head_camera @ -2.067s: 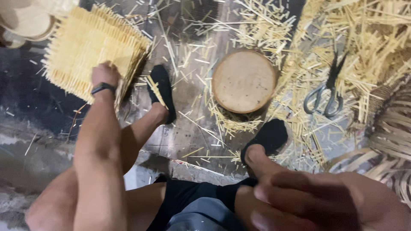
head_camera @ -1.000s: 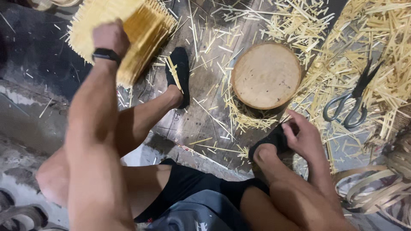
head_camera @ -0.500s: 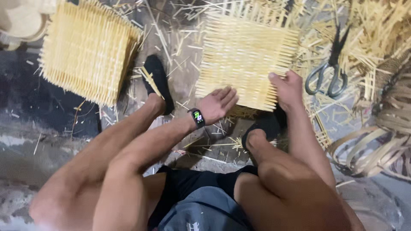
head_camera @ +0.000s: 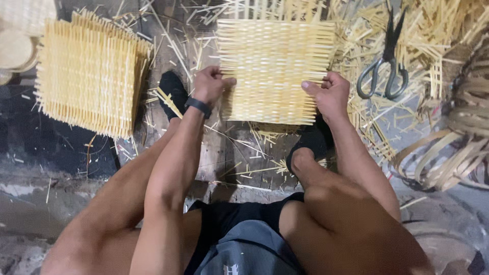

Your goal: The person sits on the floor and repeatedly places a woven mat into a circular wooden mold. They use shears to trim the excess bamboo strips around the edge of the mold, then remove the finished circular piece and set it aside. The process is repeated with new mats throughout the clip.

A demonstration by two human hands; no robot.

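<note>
Centrally, one square woven mat (head_camera: 275,71) of pale yellow strips is held flat over the floor ahead of the knees; its weave is tight and even, and loose strip ends bristle from every edge. Left hand (head_camera: 210,84) is clenched on the mat's left edge, thumb on top; a dark band sits at that wrist. Right hand (head_camera: 331,94) grasps the lower right edge, thumb lying across the weave. Count: one mat in hand; one stack of like mats (head_camera: 89,76) at the left, their number not countable from this angle; one pair of scissors (head_camera: 384,63), blades closed, lying on loose strips (head_camera: 448,30) well apart from the right hand; two dark shoes (head_camera: 173,91), the right one largely hidden behind the right wrist. Coiled bamboo bands (head_camera: 453,147) at the right are cut off by the frame edge. Whatever lies beneath the held mat is hidden.
</note>
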